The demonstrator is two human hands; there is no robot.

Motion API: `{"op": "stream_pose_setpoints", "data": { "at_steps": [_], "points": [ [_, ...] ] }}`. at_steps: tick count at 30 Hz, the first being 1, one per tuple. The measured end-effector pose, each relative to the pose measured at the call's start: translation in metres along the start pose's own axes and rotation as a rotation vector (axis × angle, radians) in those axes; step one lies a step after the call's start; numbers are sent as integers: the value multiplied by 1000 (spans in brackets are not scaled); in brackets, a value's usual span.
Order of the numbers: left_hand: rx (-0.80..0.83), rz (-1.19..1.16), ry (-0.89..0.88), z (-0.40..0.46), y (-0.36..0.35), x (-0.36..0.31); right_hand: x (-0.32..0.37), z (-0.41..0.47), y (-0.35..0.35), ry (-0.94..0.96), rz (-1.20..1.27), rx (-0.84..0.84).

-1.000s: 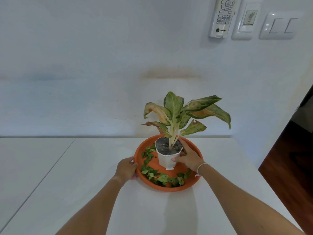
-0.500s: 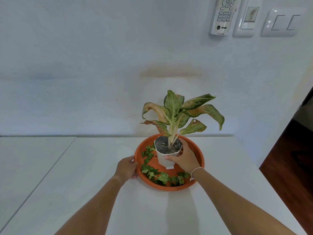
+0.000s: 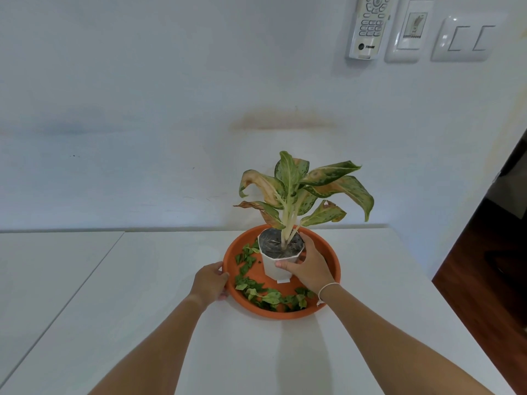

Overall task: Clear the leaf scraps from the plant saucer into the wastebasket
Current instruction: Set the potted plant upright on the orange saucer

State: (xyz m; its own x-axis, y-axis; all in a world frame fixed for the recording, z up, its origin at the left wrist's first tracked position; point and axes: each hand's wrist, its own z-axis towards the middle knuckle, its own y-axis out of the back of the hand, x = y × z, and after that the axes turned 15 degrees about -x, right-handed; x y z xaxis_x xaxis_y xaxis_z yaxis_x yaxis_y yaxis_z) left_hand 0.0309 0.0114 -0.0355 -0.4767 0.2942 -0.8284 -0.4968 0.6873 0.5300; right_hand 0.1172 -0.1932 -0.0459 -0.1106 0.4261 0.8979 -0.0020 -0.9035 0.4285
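Holding leaf scraps (image 3: 268, 295) and white pot (image 3: 275, 265): orange saucer (image 3: 332, 263).

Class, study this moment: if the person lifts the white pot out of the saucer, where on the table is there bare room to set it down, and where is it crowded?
Bare white table lies right of the orange saucer, up to the table's right edge, and more lies left of the left hand. The near strip between the forearms is bare too. Inside the saucer it is crowded: leaf scraps, the white pot and the right hand.
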Motion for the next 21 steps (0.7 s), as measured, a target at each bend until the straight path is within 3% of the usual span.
{"op": "stream_pose_setpoints", "data": {
  "at_steps": [6,10,14,21],
  "points": [
    [-100,237,-234,2,0,2,2,1,7,-16,-19,26],
    [-122,395,-429,1,-4,-2,-1,2,21,12,-216,65],
    [-35,519,-545,-5,-12,-11,-1,-2,31,45,-551,199],
    [146,815,-594,-10,-23,-19,0,-17,25,101,-955,295]
  ]
}}
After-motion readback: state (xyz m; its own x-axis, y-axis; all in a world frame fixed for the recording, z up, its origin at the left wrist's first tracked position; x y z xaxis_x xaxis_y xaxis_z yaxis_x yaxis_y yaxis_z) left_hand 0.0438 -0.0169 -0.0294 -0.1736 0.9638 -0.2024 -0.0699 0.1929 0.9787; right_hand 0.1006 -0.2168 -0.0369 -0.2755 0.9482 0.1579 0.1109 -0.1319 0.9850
